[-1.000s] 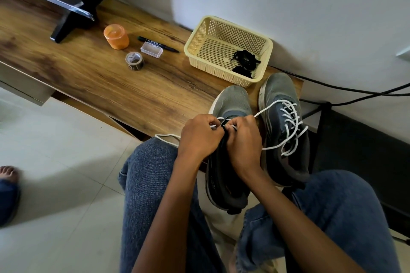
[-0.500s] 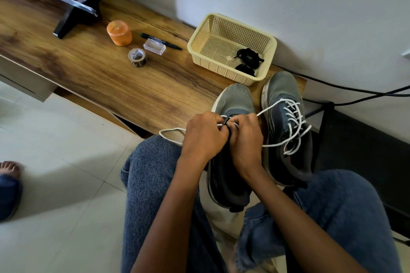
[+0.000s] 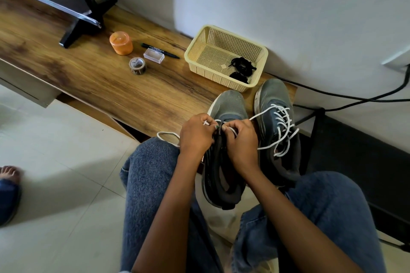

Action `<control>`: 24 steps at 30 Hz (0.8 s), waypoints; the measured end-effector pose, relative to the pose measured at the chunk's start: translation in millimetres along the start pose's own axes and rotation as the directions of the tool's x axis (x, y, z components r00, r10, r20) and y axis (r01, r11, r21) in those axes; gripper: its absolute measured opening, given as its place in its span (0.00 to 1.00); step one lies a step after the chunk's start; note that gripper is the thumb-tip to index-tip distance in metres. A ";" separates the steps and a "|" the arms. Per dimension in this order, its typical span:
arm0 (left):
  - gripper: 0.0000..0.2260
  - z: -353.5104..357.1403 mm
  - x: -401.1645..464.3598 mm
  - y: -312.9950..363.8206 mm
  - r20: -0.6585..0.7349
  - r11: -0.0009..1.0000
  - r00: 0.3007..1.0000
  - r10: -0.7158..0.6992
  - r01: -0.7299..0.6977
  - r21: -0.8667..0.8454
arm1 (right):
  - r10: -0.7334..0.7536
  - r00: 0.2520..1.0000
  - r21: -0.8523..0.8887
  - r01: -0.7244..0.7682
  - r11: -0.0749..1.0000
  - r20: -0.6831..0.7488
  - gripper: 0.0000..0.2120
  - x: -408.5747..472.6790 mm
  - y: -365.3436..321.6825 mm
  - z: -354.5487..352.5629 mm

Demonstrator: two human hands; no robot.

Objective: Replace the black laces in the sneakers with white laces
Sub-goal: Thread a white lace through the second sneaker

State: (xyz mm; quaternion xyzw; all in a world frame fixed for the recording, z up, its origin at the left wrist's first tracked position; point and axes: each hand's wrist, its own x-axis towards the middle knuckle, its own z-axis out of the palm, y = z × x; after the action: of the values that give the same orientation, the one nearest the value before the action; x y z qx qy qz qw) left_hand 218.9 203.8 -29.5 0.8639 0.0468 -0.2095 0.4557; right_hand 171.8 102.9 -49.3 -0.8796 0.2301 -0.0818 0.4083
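Hands: left hand and right hand together, pinching white lace on left sneaker; heel logo unreadable.

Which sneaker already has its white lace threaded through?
The right sneaker, against the wall: white lace crisscrosses it. The left sneaker, under both hands, is barely started.

Grey mesh sneaker at my hands, white lace. Other sneaker grey-blue, white laces. Black laces in cream perforated basket. Counter brown woodgrain. Orange cup. My jeans blue denim.
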 end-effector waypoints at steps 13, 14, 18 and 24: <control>0.08 -2.8 -3.1 1.0 -0.256 0.967 0.962 -0.094 0.028 -0.253 | -0.278 0.959 -0.436 0.227 0.871 -0.057 0.09 -20.5 -2.4 -25.9; 0.07 -4.4 -3.5 0.9 -0.291 0.958 0.951 -0.100 0.013 -0.287 | -0.284 0.957 -0.465 0.223 0.857 -0.064 0.09 -20.0 -2.1 -28.2; 0.07 -12.7 -3.4 6.7 -0.424 0.824 0.879 -0.218 -0.067 -0.562 | -0.315 0.948 -0.579 0.236 0.780 -0.037 0.05 -17.6 4.2 -38.7; 0.04 -26.3 -7.4 15.9 -0.722 0.661 0.624 -0.298 -0.411 -0.628 | -0.360 0.927 -0.645 0.209 0.735 -0.110 0.10 -14.7 10.6 -64.0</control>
State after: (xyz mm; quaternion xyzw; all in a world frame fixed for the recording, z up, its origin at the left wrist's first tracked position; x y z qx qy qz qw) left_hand 224.9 216.5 -1.2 0.5982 0.2901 0.2405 0.7072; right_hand 134.0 60.3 -14.9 -0.9738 0.1509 -0.1630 0.0487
